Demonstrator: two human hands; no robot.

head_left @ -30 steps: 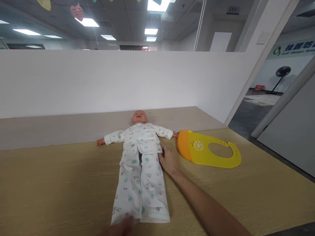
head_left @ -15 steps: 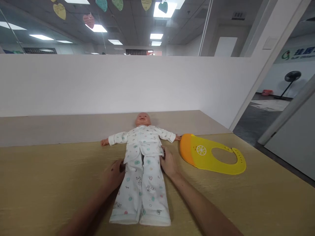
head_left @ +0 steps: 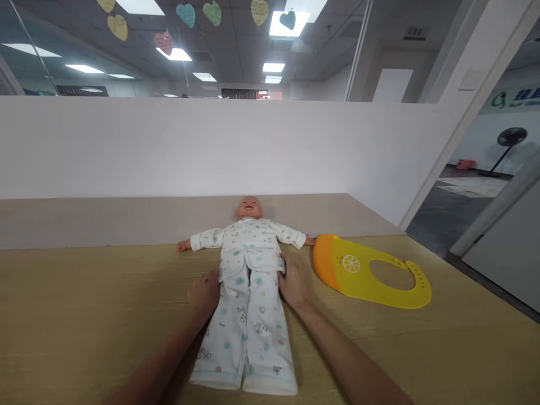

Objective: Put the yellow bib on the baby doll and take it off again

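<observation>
A baby doll (head_left: 250, 208) lies on its back with arms spread, dressed in a white printed jacket (head_left: 255, 239) and matching long pants (head_left: 259, 326). At the waist, my left hand (head_left: 205, 292) is closed on the left side of the pants, its fingertips partly hidden by the cloth. On the opposite side my right hand (head_left: 294, 284) pinches the pants' edge just below the jacket hem. The jacket's front flaps part over the top of the pants. The pant legs lie flat toward me, and no feet show at the cuffs.
A yellow and orange bib (head_left: 358, 270) lies to the right, its edge by the doll's hand. The wooden table (head_left: 84, 315) meets a low white partition (head_left: 169, 146) topped with glass. Beyond a doorway at right stands a black fan (head_left: 511, 136).
My left hand has closed in against the side of the pants. The right hand stays at the waist. The whole view has shifted slightly.
</observation>
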